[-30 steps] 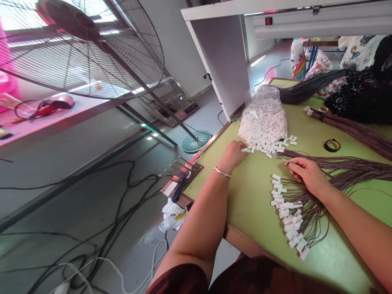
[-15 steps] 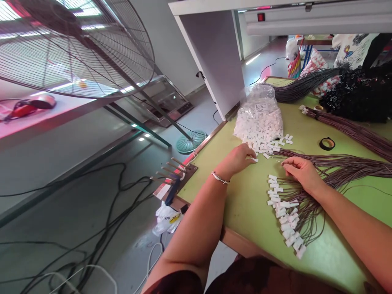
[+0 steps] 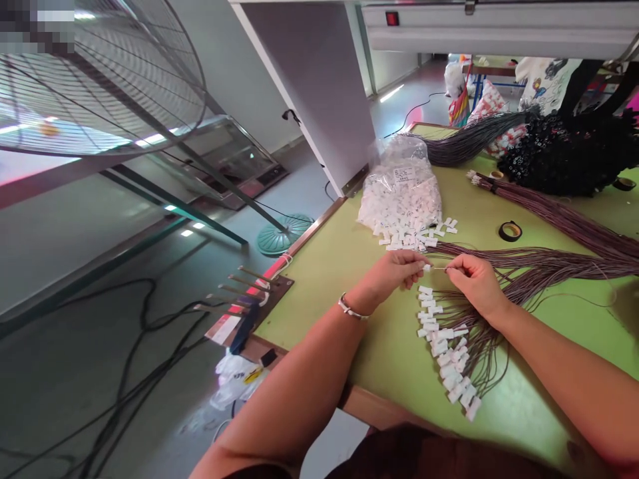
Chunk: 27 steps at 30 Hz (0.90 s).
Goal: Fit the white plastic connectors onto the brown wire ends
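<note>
My left hand [image 3: 399,269] pinches a small white connector housing [image 3: 426,267] between thumb and fingertips. Opposite it, my right hand [image 3: 472,279] is closed on a thin brown wire, whose pale tip [image 3: 439,268] points at the housing; whether the two touch I cannot tell. Below my hands, a row of wires with white connectors [image 3: 452,372] on their ends fans out on the green table [image 3: 389,359]. Behind my left hand, loose white connectors [image 3: 407,238] spill from a clear plastic bag [image 3: 399,189]. A bundle of brown wires [image 3: 559,263] runs off to the right.
A roll of black tape [image 3: 510,231] lies beyond the wires. Farther back are another tied brown bundle [image 3: 544,206] and a black heap [image 3: 564,153]. A pegged bracket [image 3: 269,293] sits on the left table edge; a large fan [image 3: 150,80] stands left of it.
My left hand has moved from beside the loose connectors toward my right hand, bringing a white connector housing to the wire tip. The whole view has shifted slightly.
</note>
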Each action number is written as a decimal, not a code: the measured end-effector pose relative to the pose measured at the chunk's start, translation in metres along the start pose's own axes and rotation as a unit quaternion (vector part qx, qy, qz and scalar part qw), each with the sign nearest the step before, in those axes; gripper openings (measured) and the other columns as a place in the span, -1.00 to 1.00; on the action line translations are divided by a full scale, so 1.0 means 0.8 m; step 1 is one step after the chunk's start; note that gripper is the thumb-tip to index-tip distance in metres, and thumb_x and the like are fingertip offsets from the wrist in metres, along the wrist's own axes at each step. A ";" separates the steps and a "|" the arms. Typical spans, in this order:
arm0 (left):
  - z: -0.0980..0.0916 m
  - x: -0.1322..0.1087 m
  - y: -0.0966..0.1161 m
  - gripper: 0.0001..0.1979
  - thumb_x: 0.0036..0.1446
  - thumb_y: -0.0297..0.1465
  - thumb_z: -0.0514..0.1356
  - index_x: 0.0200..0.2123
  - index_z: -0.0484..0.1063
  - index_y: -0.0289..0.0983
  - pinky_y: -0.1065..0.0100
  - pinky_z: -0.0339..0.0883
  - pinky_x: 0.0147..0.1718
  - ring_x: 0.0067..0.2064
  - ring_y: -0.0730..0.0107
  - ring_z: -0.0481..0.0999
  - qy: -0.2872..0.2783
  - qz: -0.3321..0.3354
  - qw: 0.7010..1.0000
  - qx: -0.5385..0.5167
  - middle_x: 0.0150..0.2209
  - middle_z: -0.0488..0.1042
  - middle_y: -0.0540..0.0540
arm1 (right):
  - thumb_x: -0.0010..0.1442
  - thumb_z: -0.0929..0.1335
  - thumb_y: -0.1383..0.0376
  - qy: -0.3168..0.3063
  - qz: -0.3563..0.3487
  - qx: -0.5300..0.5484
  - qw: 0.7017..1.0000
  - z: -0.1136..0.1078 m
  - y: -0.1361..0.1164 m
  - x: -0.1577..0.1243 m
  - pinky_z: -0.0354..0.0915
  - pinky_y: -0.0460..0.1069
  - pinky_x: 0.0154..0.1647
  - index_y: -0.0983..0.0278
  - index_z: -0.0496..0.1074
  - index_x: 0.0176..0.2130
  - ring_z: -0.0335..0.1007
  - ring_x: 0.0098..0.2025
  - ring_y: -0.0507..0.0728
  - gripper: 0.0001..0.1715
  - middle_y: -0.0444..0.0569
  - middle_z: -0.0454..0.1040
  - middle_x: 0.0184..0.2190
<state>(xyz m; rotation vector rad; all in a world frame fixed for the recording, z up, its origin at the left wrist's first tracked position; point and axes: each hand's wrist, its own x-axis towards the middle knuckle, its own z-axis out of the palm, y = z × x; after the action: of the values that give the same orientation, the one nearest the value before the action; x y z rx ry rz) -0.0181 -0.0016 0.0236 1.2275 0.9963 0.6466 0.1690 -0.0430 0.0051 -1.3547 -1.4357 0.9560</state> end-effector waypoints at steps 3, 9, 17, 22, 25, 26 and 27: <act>0.009 0.001 -0.002 -0.83 -0.02 -0.35 0.25 -0.37 0.42 -0.35 0.59 0.03 -0.68 -0.62 0.69 0.21 -0.004 -0.041 0.997 -0.067 -0.57 0.33 0.03 | 0.01 0.31 0.28 0.011 -0.033 -0.038 0.999 0.001 -0.004 -0.003 0.06 -0.10 -0.55 0.28 0.39 -0.52 0.08 -0.58 -0.02 -0.87 -0.20 0.23 -0.65; 0.015 -0.002 -0.004 -0.79 -0.01 -0.32 0.25 -0.34 0.42 -0.35 0.59 -0.04 -0.68 -0.62 0.69 0.16 -0.039 -0.033 0.995 -0.084 -0.60 0.25 0.06 | 0.02 0.30 0.28 0.007 -0.078 -0.091 0.993 0.004 0.000 -0.004 0.09 -0.10 -0.54 0.28 0.39 -0.50 0.08 -0.58 -0.02 -0.87 -0.20 0.24 -0.66; 0.014 -0.001 -0.003 -0.76 -0.01 -0.29 0.27 -0.35 0.35 -0.32 0.61 -0.05 -0.67 -0.62 0.70 0.18 -0.038 -0.027 0.993 -0.110 -0.58 0.29 0.07 | 0.03 0.29 0.30 0.025 -0.091 -0.106 0.990 0.001 -0.002 -0.004 0.11 -0.10 -0.53 0.27 0.36 -0.53 0.13 -0.58 -0.02 -0.85 -0.18 0.28 -0.64; 0.014 0.000 -0.005 -0.75 0.01 -0.27 0.26 -0.38 0.36 -0.35 0.60 0.03 -0.69 -0.64 0.71 0.22 -0.030 -0.018 0.995 -0.098 -0.57 0.36 0.04 | 0.02 0.28 0.33 0.035 -0.099 -0.155 0.982 0.003 -0.001 -0.005 0.14 -0.10 -0.51 0.27 0.36 -0.53 0.18 -0.57 -0.01 -0.87 -0.17 0.33 -0.63; 0.016 0.002 -0.008 -0.75 -0.04 -0.32 0.30 -0.35 0.39 -0.37 0.56 0.15 -0.68 -0.63 0.66 0.31 -0.016 0.014 0.999 -0.050 -0.53 0.44 -0.01 | 0.01 0.27 0.35 0.047 -0.111 -0.190 0.974 0.004 -0.001 -0.006 0.13 -0.10 -0.51 0.27 0.35 -0.53 0.18 -0.58 -0.01 -0.88 -0.17 0.35 -0.64; 0.017 0.002 -0.010 -0.75 -0.06 -0.34 0.32 -0.36 0.39 -0.38 0.55 0.20 -0.67 -0.63 0.64 0.33 -0.008 0.026 0.999 -0.032 -0.54 0.45 -0.01 | 0.02 0.27 0.35 0.043 -0.116 -0.196 0.973 0.005 -0.001 -0.006 0.12 -0.10 -0.51 0.26 0.34 -0.54 0.17 -0.59 -0.02 -0.88 -0.17 0.35 -0.64; 0.019 0.003 -0.012 -0.75 -0.08 -0.36 0.33 -0.37 0.40 -0.38 0.54 0.23 -0.66 -0.63 0.62 0.35 0.000 0.037 0.999 -0.020 -0.55 0.45 -0.01 | 0.02 0.27 0.35 0.033 -0.118 -0.199 0.972 0.005 0.000 -0.005 0.11 -0.10 -0.52 0.26 0.34 -0.54 0.16 -0.60 -0.02 -0.87 -0.17 0.34 -0.64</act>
<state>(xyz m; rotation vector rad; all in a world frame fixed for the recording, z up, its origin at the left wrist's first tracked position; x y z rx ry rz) -0.0043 -0.0089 0.0143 1.2340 0.9365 0.7219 0.1649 -0.0471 0.0034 -1.4408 -1.7534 0.4776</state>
